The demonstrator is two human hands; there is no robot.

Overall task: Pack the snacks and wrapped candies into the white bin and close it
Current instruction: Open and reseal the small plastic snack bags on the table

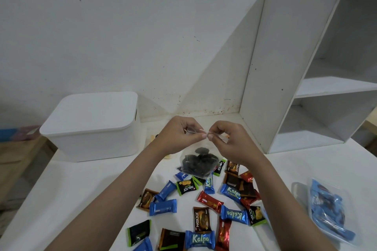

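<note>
While both hands, left (179,134) and right (226,138), pinch the top of the clear bag (196,164) of dark snacks, candies (201,238) lie at 6 o'clock and the lidded bin (91,126) at 10. A half-pressed seal could spill the bag's contents.

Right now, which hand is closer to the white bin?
The left hand. It pinches the top of the clear bag just right of the white bin; the right hand pinches the same bag farther right.

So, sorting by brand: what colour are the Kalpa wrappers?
Blue, with pale lettering; the Kalpa wrappers show clearest in the head view.
</note>
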